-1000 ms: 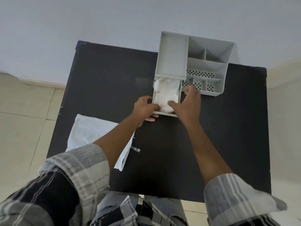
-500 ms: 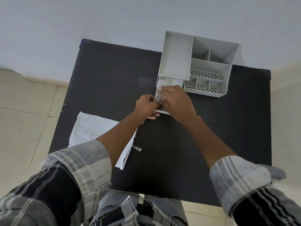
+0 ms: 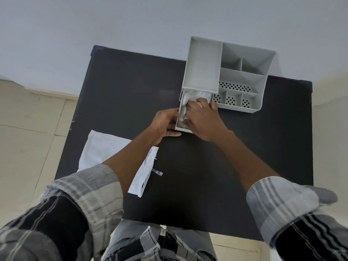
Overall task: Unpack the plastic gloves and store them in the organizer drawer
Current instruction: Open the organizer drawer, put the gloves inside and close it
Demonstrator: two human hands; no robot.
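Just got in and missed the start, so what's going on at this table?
A person is packing clear plastic gloves into the pulled-out drawer of a grey desk organizer on a black table. The right hand presses down on the gloves inside the drawer, while the left hand grips the drawer's near left corner. The opened white packaging lies on the table's left side, partly under the left forearm. The drawer is not yet pushed shut.

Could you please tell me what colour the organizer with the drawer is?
The organizer is plain light grey, as the head view shows.
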